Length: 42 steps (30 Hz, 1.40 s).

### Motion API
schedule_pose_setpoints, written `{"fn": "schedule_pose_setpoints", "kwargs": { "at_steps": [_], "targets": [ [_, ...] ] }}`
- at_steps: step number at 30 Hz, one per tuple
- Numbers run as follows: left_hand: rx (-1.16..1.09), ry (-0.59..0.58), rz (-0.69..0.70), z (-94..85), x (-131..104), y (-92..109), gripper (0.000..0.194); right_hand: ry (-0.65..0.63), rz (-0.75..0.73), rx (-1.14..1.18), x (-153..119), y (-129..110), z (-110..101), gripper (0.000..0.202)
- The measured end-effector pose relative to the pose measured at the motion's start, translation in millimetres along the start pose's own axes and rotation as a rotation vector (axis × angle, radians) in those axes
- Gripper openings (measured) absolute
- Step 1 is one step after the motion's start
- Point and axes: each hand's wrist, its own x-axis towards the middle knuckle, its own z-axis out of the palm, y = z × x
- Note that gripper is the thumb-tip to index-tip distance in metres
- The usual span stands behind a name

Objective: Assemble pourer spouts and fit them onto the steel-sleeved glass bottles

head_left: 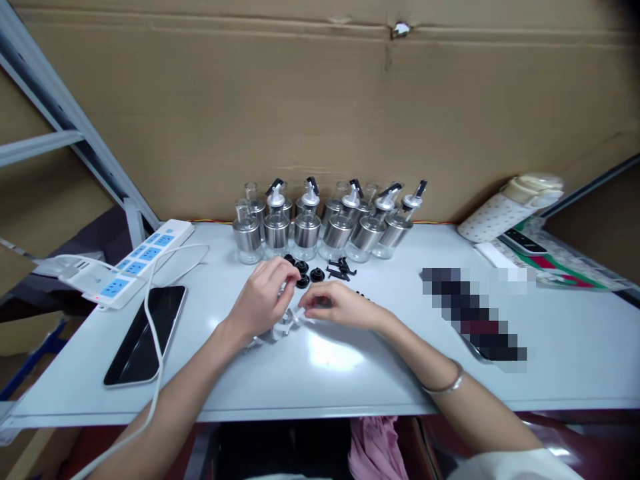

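Head view: the pale pourer pieces (pixel 283 328) lie on the surface (pixel 400 387) at five o'clock from the left hand (pixel 264 293); they look light, stiff and slick, likely best taken by their edges. That hand's fingers curl toward one o'clock, thumb near fingertips. The right hand (pixel 343 305) reaches toward nine o'clock, palm down, fingers bent. Whether either of the hands pinches anything, one cannot tell.

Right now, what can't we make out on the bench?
All in the head view:
Left hand: whatever its fingertips may hold, hidden by its own fingers.
Right hand: its grip, hidden by curled fingers.
White pieces: count, too small and partly covered by the left hand.
Back bottles: mostly behind the front bottles.
Dark object, right: masked by pixelation.
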Motion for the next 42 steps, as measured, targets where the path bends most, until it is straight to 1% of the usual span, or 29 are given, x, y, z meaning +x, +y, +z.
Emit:
{"fn": "schedule_pose_setpoints", "kwargs": {
  "at_steps": [4, 6, 9, 11, 13, 16, 19, 22, 25, 27, 29, 32, 35, 37, 38, 40, 41, 42],
  "targets": [
    [0.016, -0.07, 0.011, 3.1, 0.2, -2.5, 0.014, 0.014, 0.007, 0.063, 0.2, 1.1, 1.8, 0.01],
    [0.022, -0.096, 0.005, 3.8, 0.3, -1.9, 0.013, 0.051, 0.018, 0.121, -0.1, 1.0, -0.7, 0.011],
    [0.025, -0.112, -0.017, 3.3, 0.4, 0.2, 0.009, 0.166, 0.06, 0.201, -1.5, 1.3, -9.8, 0.013],
    [0.025, -0.118, -0.024, 3.0, 0.4, 1.5, 0.011, 0.26, 0.103, 0.263, -3.8, 2.5, -17.6, 0.014],
    [0.025, -0.115, -0.018, 3.9, 0.4, 2.7, 0.014, 0.354, 0.149, 0.352, -6.8, 4.5, -24.3, 0.015],
    [0.032, -0.095, 0.0, 7.6, -0.3, 4.3, 0.01, 0.472, 0.197, 0.484, -11.4, 6.8, -30.4, 0.018],
    [0.026, -0.047, 0.018, 11.3, -1.5, 6.4, 0.006, 0.487, 0.213, 0.523, -14.1, 6.3, -33.3, 0.019],
    [0.008, 0.014, -0.018, 12.0, -2.0, 9.3, 0.006, 0.426, 0.212, 0.519, -15.3, 3.9, -35.8, 0.018],
    [-0.026, 0.041, -0.093, 11.0, -2.2, 12.0, 0.009, 0.326, 0.211, 0.52, -16.4, 1.7, -38.2, 0.018],
    [-0.084, 0.037, -0.176, 11.0, -2.8, 13.3, 0.01, 0.269, 0.208, 0.502, -17.2, 0.4, -38.9, 0.018],
    [-0.183, 0.022, -0.297, 12.2, -3.6, 14.5, 0.011, 0.218, 0.196, 0.456, -17.6, -1.4, -37.7, 0.017],
    [-0.412, 0.012, -0.491, 14.9, -3.6, 17.2, 0.011, 0.16, 0.162, 0.377, -16.5, -6.5, -30.5, 0.014],
    [-0.678, 0.012, -0.653, 16.2, -0.9, 21.2, 0.011, 0.153, 0.098, 0.325, -14.3, -13.6, -21.0, 0.013],
    [-0.788, 0.006, -0.746, 15.9, 1.6, 22.9, 0.013, 0.139, 0.05, 0.295, -14.2, -16.6, -20.1, 0.015],
    [-0.817, 0.02, -0.785, 15.6, 2.6, 23.1, 0.014, 0.13, 0.035, 0.277, -15.2, -16.6, -22.8, 0.015],
    [-0.847, 0.086, -0.835, 15.1, 3.6, 22.1, 0.021, 0.153, 0.042, 0.22, -19.5, -12.7, -35.0, 0.016],
    [-0.854, 0.121, -0.846, 15.0, 3.7, 21.1, 0.023, 0.194, 0.073, 0.176, -22.8, -8.7, -43.6, 0.017],
    [-0.858, 0.144, -0.849, 15.1, 3.5, 19.8, 0.023, 0.267, 0.122, 0.116, -26.5, -3.9, -52.9, 0.018]
  ]
}}
